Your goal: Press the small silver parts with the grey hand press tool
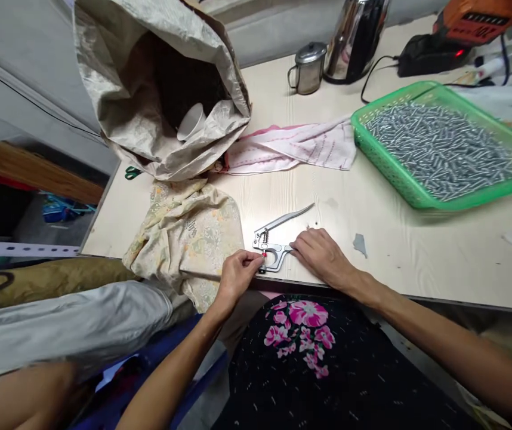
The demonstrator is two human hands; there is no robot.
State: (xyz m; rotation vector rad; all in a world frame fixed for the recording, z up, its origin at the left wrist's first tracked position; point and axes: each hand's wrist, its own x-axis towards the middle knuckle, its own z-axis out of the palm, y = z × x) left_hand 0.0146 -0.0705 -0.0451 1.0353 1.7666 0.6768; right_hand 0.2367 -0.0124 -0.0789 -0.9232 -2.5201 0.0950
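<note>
1. The left hand [237, 275] is pinched shut on a red piece [263, 255] at the head of the snap pliers [272, 247].
2. The right hand [323, 254] lies loosely open, its fingertips steadying the pliers' handle at the near edge of the table [399, 257].
3. This looks like seating the piece, and the next move calls for true alignment.
4. The green basket [385, 164] of metal parts sits far right.

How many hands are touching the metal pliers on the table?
2. The left hand pinches the pliers at their head; the right hand rests its fingertips on the lower handle. No other hand touches them.
</note>
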